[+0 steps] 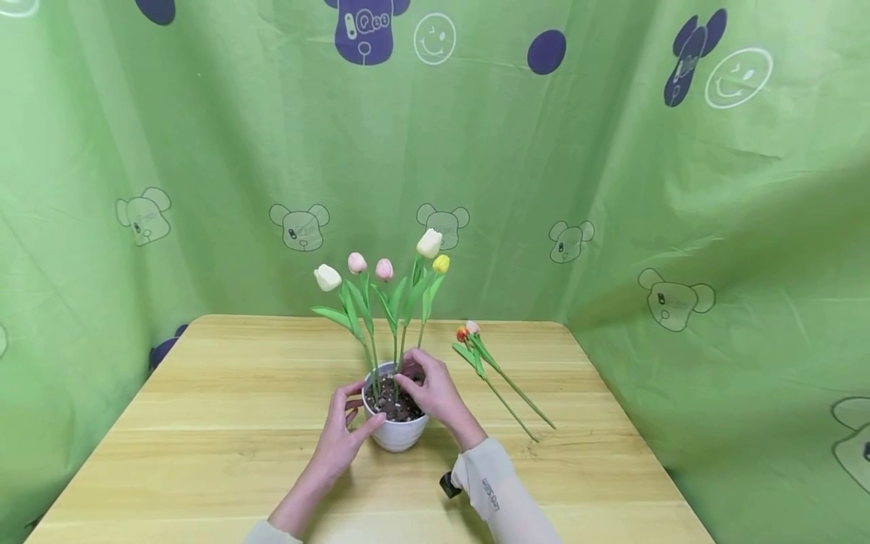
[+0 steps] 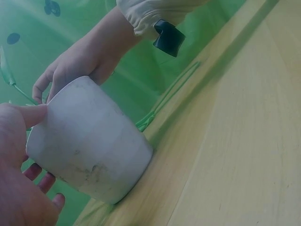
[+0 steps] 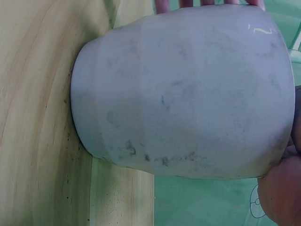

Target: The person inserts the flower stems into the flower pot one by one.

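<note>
A white flowerpot (image 1: 397, 437) filled with dark soil (image 1: 402, 409) stands upright on the table. In it stand two white tulips, the taller white one (image 1: 430, 243) towards the right, two pink tulips and a yellow tulip (image 1: 441, 264). My left hand (image 1: 338, 442) grips the pot's left side, thumb at the front rim and fingers round the wall. Over the soil, my right hand (image 1: 436, 393) pinches a tulip stem between thumb and fingers; which flower it belongs to is hard to tell. The flowerpot (image 3: 188, 94) hides most of the right hand's fingers in the right wrist view.
Two loose tulips, one orange-red (image 1: 463, 334) and one pink (image 1: 473, 327), lie on the wooden table (image 1: 204, 423) right of the pot. A black device (image 1: 449, 484) sits at the right cuff. A green patterned curtain (image 1: 510, 166) surrounds the table's back and sides.
</note>
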The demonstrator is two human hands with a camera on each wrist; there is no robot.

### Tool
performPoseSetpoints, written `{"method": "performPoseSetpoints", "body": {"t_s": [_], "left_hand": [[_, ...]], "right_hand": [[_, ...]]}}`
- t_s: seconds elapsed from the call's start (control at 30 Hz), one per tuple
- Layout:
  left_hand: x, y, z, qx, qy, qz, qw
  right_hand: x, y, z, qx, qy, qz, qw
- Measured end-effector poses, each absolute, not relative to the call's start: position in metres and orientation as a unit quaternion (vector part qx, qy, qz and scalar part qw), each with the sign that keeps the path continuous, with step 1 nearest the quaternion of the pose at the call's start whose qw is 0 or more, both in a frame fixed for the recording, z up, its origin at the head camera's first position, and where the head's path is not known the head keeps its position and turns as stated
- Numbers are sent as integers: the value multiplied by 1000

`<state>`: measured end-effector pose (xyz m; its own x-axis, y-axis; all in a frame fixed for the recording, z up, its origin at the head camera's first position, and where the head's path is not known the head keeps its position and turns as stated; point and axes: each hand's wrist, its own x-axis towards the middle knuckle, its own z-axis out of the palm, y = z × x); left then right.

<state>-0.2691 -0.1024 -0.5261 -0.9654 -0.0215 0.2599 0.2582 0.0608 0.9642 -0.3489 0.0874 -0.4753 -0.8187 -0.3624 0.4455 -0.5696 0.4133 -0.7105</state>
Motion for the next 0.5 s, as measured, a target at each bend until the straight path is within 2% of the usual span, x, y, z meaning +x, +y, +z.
{"method": "performPoseSetpoints", "body": {"t_s": [0.33,0.5], "left_hand": [[-269,-103,-526,-82,-721,-680,102],[-269,-104,-525,-82,-723,-679,100]], "right_hand": [[-351,85,-474,273,-807,515,97],[-353,85,-474,275,-809,503,132]]}}
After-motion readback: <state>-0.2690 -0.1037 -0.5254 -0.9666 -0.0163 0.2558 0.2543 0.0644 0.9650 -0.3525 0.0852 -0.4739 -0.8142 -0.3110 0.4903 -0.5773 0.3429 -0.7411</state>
